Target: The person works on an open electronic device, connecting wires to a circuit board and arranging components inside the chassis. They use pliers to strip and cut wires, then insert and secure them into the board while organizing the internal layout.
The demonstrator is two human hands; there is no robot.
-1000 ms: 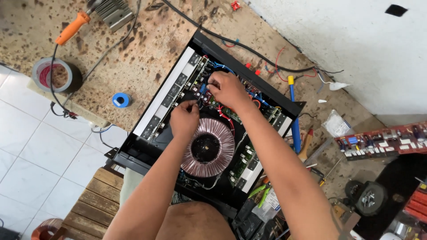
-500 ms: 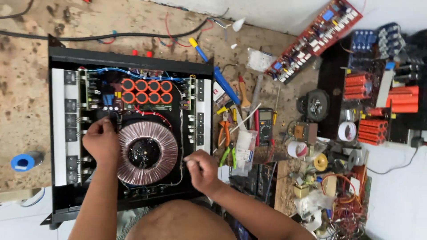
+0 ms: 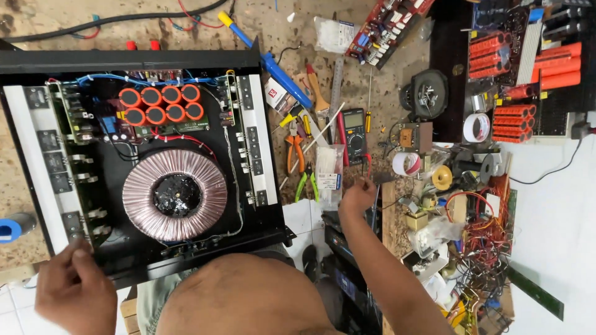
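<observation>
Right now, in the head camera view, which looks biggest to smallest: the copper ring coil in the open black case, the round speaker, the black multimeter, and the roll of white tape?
1. Copper ring coil, clearly largest.
2. Round speaker.
3. Black multimeter, close to the speaker in looks, so that order is unsure.
4. Roll of white tape, smallest.

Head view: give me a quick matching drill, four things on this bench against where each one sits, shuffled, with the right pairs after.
Things:
1. copper-wound ring transformer
2. cluster of orange-topped round capacitors
3. dark handheld multimeter
4. blue roll of tape

Places:
A. at the far left edge of the picture, outside the black open chassis
B. near the rear wall inside the chassis
C. in the middle of the chassis floor
D. on the bench right of the chassis, beyond the right hand

Pairs: 1-C, 2-B, 3-D, 4-A
</observation>
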